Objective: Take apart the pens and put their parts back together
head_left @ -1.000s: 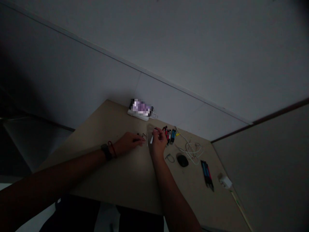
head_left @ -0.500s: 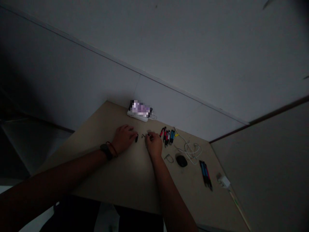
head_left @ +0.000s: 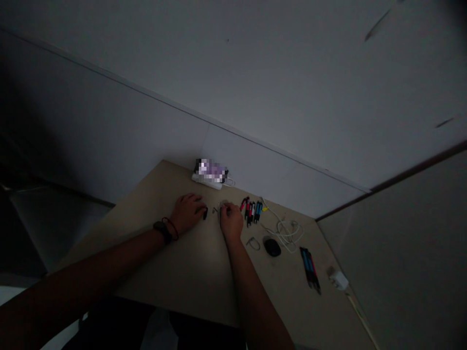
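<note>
The scene is dim. My left hand lies on the beige table, fingers curled, with a small black piece at its fingertips. A watch and a red band are on that wrist. My right hand rests close beside it, fingers pinched together over small thin parts that I cannot make out. A row of red, black and blue pens lies just right of my right hand.
A white power strip sits at the wall. A white cable, a dark mouse, a small ring, more pens and a white charger lie to the right. Partition walls enclose the table.
My right hand came down from a raised pinch with a white piece to the table surface. My left hand drew back slightly, leaving the black piece at its fingertips.
</note>
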Demonstrator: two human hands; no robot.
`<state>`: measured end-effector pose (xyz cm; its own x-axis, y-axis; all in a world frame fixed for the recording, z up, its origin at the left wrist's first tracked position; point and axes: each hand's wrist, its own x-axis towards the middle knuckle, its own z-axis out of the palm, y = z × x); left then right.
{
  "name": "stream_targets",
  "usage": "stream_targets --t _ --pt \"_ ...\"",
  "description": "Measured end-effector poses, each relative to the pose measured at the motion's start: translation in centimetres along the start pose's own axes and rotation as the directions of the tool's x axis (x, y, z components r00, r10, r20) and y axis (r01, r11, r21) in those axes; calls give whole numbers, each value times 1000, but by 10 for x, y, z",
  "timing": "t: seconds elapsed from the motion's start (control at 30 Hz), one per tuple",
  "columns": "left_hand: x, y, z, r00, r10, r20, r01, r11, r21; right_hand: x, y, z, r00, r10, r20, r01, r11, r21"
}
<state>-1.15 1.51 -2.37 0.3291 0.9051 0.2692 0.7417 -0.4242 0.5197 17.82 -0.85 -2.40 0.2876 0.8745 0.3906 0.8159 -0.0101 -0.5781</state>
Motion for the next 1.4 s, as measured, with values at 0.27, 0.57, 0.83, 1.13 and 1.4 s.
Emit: stream_targets --t 0.27,0.57,0.83,1.13,1.4 --pt "0 2 -2 1000 -16 -11 16 1000 4 0 0 1 1000 1 25 -1 1000 -7" --pt "0 8 -5 1000 -7 -10 7 999 42 -6 -9 -2 996 -59 69 61 998 -25" --pt "1 8 -4 999 -6 -33 7 1000 28 -34 0 -15 969 -234 77 226 969 105" --pt "1 10 -2 998 -20 -54 21 1000 21 -46 15 -29 913 -404 60 408 903 -131" --pt "2 9 0 996 -33 -79 34 999 12 -26 25 -30 981 -193 14 182 896 -406"
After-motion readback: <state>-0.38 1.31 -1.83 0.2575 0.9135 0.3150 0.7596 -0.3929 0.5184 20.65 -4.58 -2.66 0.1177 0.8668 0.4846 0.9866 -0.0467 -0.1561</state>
